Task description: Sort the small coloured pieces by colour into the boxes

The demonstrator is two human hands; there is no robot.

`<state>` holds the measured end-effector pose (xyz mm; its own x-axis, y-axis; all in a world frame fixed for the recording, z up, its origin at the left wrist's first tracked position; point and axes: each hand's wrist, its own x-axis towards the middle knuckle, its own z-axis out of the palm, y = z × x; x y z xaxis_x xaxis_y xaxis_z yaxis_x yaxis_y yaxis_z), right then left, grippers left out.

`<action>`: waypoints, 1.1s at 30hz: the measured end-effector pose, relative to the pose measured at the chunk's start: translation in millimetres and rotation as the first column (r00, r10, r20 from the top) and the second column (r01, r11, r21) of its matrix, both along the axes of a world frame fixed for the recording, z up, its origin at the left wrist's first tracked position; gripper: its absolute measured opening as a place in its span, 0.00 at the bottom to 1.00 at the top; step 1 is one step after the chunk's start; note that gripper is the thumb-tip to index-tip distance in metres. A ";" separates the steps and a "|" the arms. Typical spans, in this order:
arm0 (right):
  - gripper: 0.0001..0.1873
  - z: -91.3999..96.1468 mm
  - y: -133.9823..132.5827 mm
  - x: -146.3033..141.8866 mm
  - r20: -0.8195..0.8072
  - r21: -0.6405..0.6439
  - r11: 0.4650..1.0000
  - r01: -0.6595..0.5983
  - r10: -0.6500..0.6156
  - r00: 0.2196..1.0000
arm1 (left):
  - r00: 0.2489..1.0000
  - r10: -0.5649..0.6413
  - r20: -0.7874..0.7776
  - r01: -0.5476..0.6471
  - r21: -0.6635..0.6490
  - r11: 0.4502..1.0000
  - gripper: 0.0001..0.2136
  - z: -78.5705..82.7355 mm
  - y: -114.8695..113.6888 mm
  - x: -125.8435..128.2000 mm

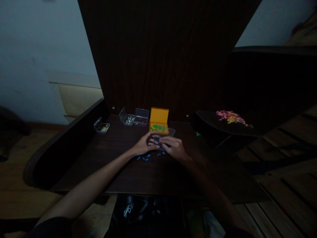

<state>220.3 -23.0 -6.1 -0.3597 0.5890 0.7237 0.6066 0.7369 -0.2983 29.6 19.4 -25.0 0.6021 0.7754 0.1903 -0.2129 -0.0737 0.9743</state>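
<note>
My left hand (pixel 145 144) is wrapped round the side of a small clear plastic box (pixel 156 140) held just above the dark desk. My right hand (pixel 175 147) reaches over the same box from the right, thumb and fingertips pinched together at its inside. What lies between those fingertips is too small and dim to name. Several small blue pieces (pixel 147 159) are scattered on the desk just below the hands. Right behind the box stands an orange box (pixel 159 115) with its lid up and green pieces (pixel 158 128) inside.
Clear lidded boxes stand open at the back left, one with white pieces (pixel 129 120), one with dark pieces (pixel 142 121). Another box with yellow pieces (pixel 105 127) sits farther left. A pile of pink and yellow pieces (pixel 231 117) lies on a side shelf (pixel 208 118). A tall panel rises behind.
</note>
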 end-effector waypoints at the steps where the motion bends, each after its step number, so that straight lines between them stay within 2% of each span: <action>1: 0.09 -0.2 -0.2 -0.9 0.002 -0.012 1.000 -0.010 0.010 1.000 | 1.000 -0.008 0.006 0.008 0.007 1.000 0.31 -0.2 -1.9 1.3; 10: 0.10 -3.8 -0.4 -3.8 0.044 -0.134 0.991 -0.009 0.015 0.999 | 0.998 -0.042 0.041 0.041 0.027 0.999 0.32 2.3 -10.6 5.7; 21: 0.09 -1.7 -1.3 -4.4 0.020 -0.106 0.994 -0.002 0.004 1.000 | 0.997 -0.057 0.060 0.055 0.025 0.998 0.31 0.9 -9.5 5.9; 27: 0.10 2.4 -2.2 -1.8 0.019 -0.112 0.992 0.053 -0.051 0.999 | 0.999 -0.025 0.046 0.025 0.002 1.000 0.32 0.6 -6.4 4.4; 33: 0.15 4.9 -3.5 -1.2 0.026 -0.132 0.989 0.069 -0.066 0.997 | 0.999 0.000 0.038 -0.001 0.014 1.000 0.33 0.8 -1.0 1.6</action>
